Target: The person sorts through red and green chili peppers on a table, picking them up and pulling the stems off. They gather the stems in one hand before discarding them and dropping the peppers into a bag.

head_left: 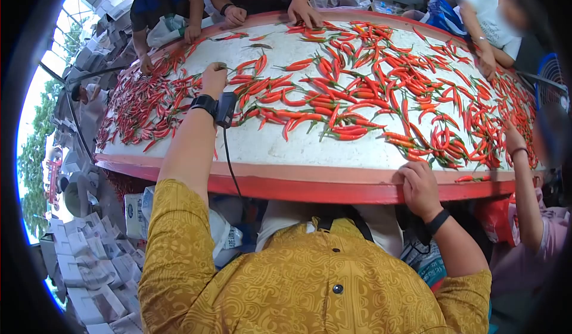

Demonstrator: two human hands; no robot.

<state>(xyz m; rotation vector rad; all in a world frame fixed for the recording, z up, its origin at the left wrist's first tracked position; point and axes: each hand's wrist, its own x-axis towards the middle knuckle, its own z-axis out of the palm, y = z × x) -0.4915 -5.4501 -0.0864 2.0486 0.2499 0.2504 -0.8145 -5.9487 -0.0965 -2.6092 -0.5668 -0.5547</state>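
Red chili peppers with green stems (pixel 351 104) lie spread over a large white-topped table (pixel 286 149). My left hand (pixel 214 81) reaches over the table's left half, its fingers closed; a small greenish bit shows at the fingertips, too small to name. A dark watch with a box-shaped device and a cable sits on that wrist. Chili peppers lie just right of this hand. My right hand (pixel 419 186) rests curled on the table's near red edge, close below a group of chili peppers; whatever its fingers hold, if anything, is hidden.
A dense heap of smaller, darker peppers (pixel 146 104) covers the table's left end. Co-workers' hands reach in at the far side (pixel 305 11), far left (pixel 192 33) and right (pixel 515 137). A cable (pixel 231 164) hangs from my left wrist. A blue fan (pixel 549 81) stands right.
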